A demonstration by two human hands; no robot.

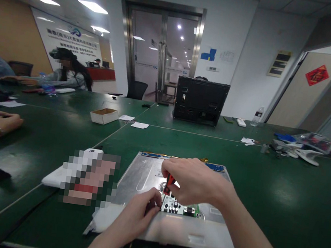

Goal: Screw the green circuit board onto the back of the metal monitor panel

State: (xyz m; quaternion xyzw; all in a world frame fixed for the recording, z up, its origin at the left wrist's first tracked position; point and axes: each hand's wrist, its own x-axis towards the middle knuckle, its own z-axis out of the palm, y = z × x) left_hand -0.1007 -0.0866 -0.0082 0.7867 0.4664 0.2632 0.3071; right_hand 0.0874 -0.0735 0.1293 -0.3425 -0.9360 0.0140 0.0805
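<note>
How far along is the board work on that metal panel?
Done: the metal panel lies flat on the green table, circuit board exposed. In hand: right hand holds a red-handled screwdriver tip-down at the board; left hand steadies its edge. Left: the board remains on the panel; screw states too small to tell.

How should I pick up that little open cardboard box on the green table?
Take the cardboard box by its two long side walls, coming down from above. It sits flat with its top open and bare table around it, so those thin walls are probably the easiest grip.
</note>
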